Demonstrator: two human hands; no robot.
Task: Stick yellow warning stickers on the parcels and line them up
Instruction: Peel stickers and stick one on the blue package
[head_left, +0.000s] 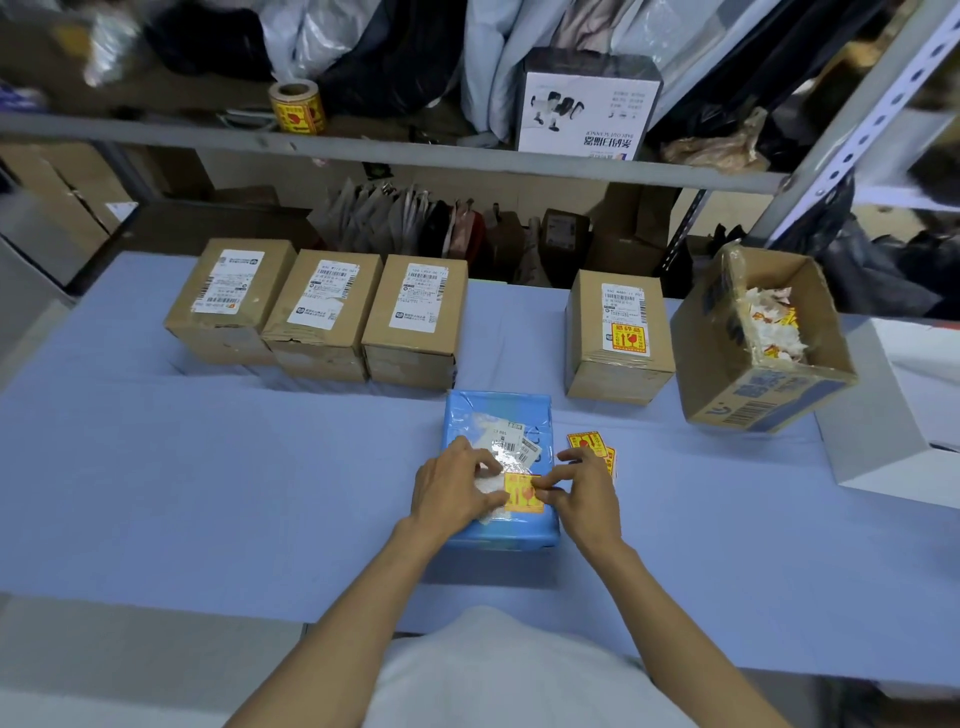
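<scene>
A blue plastic parcel (498, 415) lies in the middle of the blue table, right in front of me. A yellow warning sticker (522, 493) sits over its near half, above the parcel's white label. My left hand (454, 486) pinches the sticker's left edge with the white backing paper. My right hand (584, 486) pinches its right edge. Loose yellow stickers (589, 444) lie on the table just right of the parcel. Three cardboard parcels (322, 312) stand side by side at the back left, without yellow stickers. A fourth cardboard parcel (618, 332) at the back right carries one.
An open cardboard box (763, 395) holding peeled sticker backings stands tilted at the right, beside a white box (893, 431). A roll of yellow stickers (297, 108) sits on the metal shelf (395, 153) behind the table, among bags and a scanner box (587, 104).
</scene>
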